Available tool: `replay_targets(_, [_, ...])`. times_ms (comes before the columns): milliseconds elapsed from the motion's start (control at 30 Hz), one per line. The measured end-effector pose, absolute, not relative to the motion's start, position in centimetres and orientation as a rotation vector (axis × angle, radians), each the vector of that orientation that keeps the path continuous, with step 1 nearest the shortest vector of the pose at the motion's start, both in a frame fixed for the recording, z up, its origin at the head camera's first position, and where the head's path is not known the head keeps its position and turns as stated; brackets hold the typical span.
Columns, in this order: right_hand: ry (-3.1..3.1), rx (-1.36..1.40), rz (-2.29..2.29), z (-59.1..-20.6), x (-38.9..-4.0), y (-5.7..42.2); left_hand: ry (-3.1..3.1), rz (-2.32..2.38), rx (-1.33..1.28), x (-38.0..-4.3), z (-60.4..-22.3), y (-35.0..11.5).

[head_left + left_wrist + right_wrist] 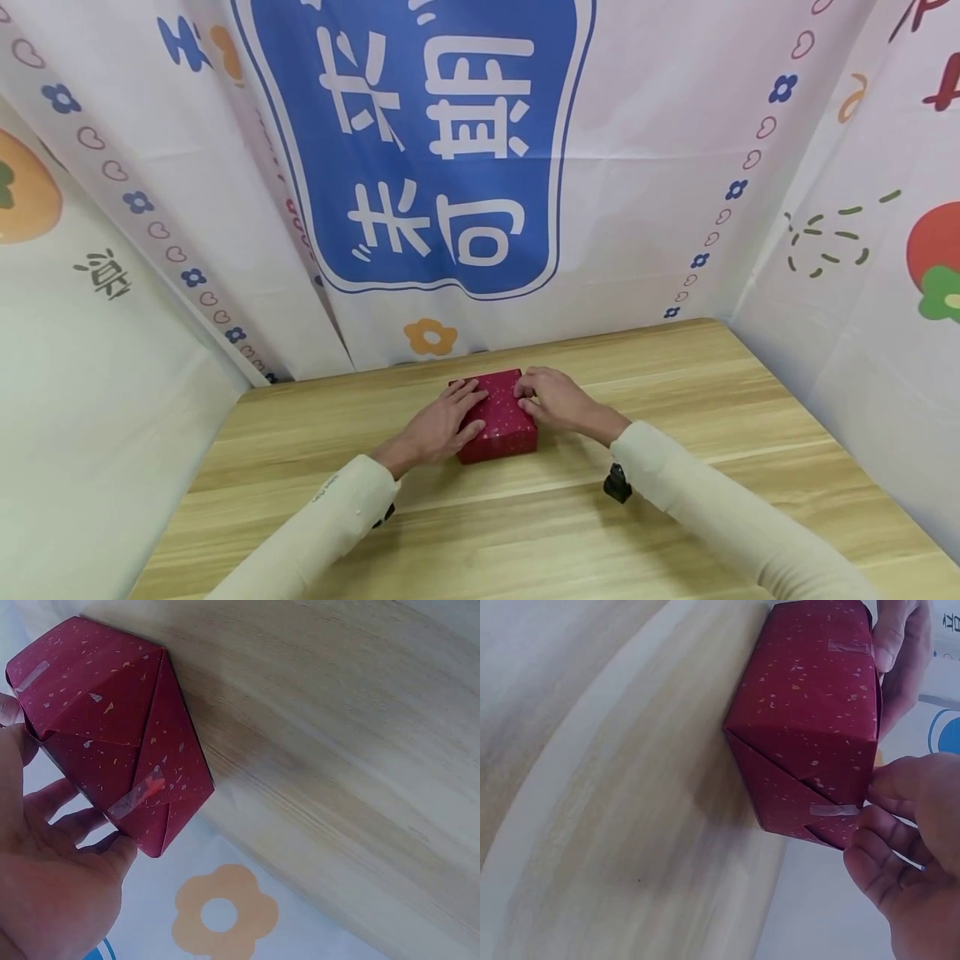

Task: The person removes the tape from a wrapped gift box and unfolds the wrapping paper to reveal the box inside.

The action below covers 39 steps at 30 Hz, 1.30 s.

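Note:
A dark red gift-wrapped box (504,404) with gold and silver flecks lies on the wooden table. My left hand (441,423) rests on its left part, fingers spread over the top and thumb near the front edge. At the right edge, my right hand (557,402) touches the box with loosely bent fingers. The right wrist view shows those fingertips beside a strip of clear tape (832,810) on the folded end. On the opposite end, seen from the left wrist, another tape strip (129,804) crosses the folds. The box's underside is hidden.
The wooden table (480,533) extends around the box on all sides. Close behind hangs a white printed cloth (630,250) with a blue panel, and more cloth stands at left and right. A small black device (617,483) sits under the right cuff.

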State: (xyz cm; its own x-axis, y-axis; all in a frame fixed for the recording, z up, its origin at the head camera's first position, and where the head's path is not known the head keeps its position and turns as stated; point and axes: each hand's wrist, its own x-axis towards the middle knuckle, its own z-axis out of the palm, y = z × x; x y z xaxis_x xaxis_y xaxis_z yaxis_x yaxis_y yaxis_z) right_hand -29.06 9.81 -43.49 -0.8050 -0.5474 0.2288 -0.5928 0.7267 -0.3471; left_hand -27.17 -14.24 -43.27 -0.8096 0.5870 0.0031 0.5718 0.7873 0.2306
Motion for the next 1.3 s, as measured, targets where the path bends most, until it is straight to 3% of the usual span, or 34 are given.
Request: replay_targets(1300, [-2.832,1.017,0.947,-44.0,-31.0,10.8,2.858,0.397,0.923,-27.3,-43.6,-14.4])
